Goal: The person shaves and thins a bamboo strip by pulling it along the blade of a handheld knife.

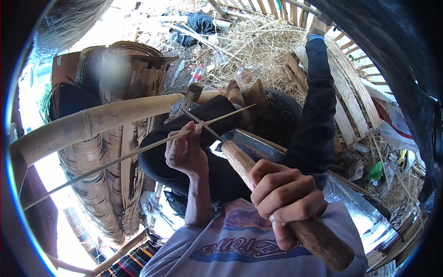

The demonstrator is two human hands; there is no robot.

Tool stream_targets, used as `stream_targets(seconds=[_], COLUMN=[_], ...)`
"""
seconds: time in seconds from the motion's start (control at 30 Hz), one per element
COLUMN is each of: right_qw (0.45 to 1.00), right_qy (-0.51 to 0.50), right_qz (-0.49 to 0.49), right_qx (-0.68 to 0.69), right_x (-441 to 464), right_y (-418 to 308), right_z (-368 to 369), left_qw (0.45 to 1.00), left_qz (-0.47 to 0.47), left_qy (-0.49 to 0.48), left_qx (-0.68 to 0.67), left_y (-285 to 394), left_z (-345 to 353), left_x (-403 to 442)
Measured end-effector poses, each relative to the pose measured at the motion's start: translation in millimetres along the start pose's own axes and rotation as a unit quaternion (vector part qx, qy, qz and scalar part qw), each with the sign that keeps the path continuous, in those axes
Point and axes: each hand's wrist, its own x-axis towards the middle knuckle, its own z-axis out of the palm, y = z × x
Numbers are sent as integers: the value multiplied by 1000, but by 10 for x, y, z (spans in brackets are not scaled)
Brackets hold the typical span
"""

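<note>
- One strip (230,114), its far end narrow, is pinched by the left fingers (174,145).
- Right fingers (280,196) grip the knife (237,159), blade crossing it; what remains is unclear.

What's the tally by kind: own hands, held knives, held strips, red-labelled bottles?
Hands: 2 (left hand, right hand)
Held knives: 1 (long-handled knife, right hand)
Held strips: 1 (thin pale strip, left fingers)
Red-labelled bottles: 1 (clear bottle on the ground)
Total: 5
</note>
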Motion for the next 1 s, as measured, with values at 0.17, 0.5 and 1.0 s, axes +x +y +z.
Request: stream_targets(seconds=[0.17, 0.5, 1.0], right_qw=[1000, 992, 999], right_qy=[7, -47, 29], right_qz=[-3, -54, 1], right_qx=[-22, -102, -39], right_x=[-36, -47, -51], right_y=[-44, -7, -80], right_z=[27, 80, 49], left_qw=[1000, 996, 1000], left_qz=[-2, 67, 9], left_qy=[-13, 31, 0], left_qx=[24, 48, -22], left_y=[3, 57, 140], left_z=[4, 109, 135], left_x=[-17, 33, 61])
